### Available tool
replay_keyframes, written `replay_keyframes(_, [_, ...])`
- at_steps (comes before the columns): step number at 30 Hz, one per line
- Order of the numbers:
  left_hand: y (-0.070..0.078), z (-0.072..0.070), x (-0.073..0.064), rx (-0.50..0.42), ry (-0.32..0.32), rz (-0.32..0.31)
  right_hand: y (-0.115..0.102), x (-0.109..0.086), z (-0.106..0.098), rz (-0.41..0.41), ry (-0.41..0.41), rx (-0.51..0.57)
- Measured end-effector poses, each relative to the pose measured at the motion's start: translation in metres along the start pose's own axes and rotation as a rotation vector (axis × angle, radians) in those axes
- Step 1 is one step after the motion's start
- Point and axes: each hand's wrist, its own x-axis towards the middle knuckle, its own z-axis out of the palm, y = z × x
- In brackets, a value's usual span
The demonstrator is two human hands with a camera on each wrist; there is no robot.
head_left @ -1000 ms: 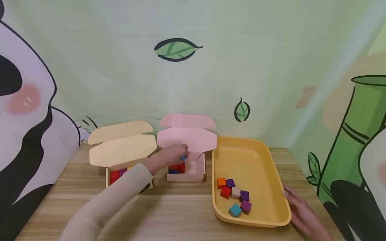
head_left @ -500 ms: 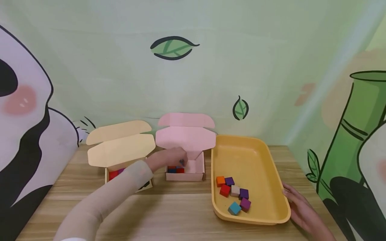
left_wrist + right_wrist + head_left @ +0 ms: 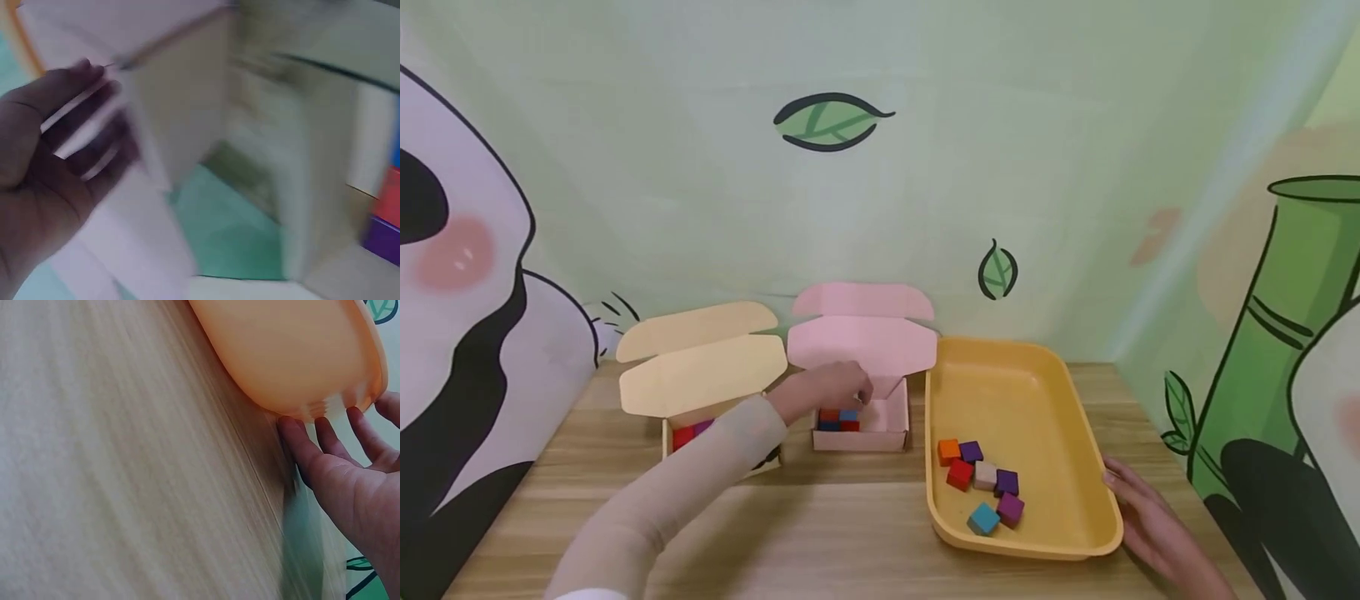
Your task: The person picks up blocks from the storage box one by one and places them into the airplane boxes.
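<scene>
Left hand [image 3: 829, 388], fingers loose, is holding nothing; rightward of it, cubes [image 3: 986, 477] are lying. Uncurled right hand [image 3: 1148, 518] is touching their tray [image 3: 1045, 433].

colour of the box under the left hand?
Pink; the box shows best in the head view.

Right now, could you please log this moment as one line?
left hand: at pink box, holding nothing visible | right hand: touching yellow tray | seven cubes in tray
</scene>
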Motion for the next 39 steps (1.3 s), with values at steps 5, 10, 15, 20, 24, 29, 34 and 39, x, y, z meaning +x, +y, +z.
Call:
replay_keyframes(5, [0.031,-0.018,0.023,-0.019,0.102,0.015,-0.002,-0.002,0.002,-0.006,-0.001,0.001])
replay_keyframes(10, [0.087,-0.022,0.055,0.061,-0.007,0.076,-0.003,-0.002,0.004,0.009,-0.006,0.012])
replay_keyframes(15, [0.135,-0.019,0.079,0.095,-0.194,0.027,-0.001,-0.001,0.005,-0.011,-0.031,0.026])
replay_keyframes(20, [0.163,-0.02,0.091,0.137,-0.262,-0.136,-0.001,-0.003,0.003,-0.026,-0.015,0.021])
replay_keyframes(24, [0.176,-0.024,0.101,0.237,-0.374,-0.298,-0.003,-0.003,0.001,-0.032,-0.019,0.003])
replay_keyframes(29, [0.177,-0.025,0.119,0.118,-0.407,-0.443,-0.007,-0.003,0.002,-0.028,-0.009,-0.005])
replay_keyframes(34, [0.17,-0.016,0.121,0.047,-0.358,-0.475,-0.007,-0.002,0.005,-0.026,-0.017,0.004])
replay_keyframes(39, [0.164,-0.006,0.116,0.061,-0.289,-0.438,-0.005,-0.004,0.004,-0.036,-0.036,0.011])
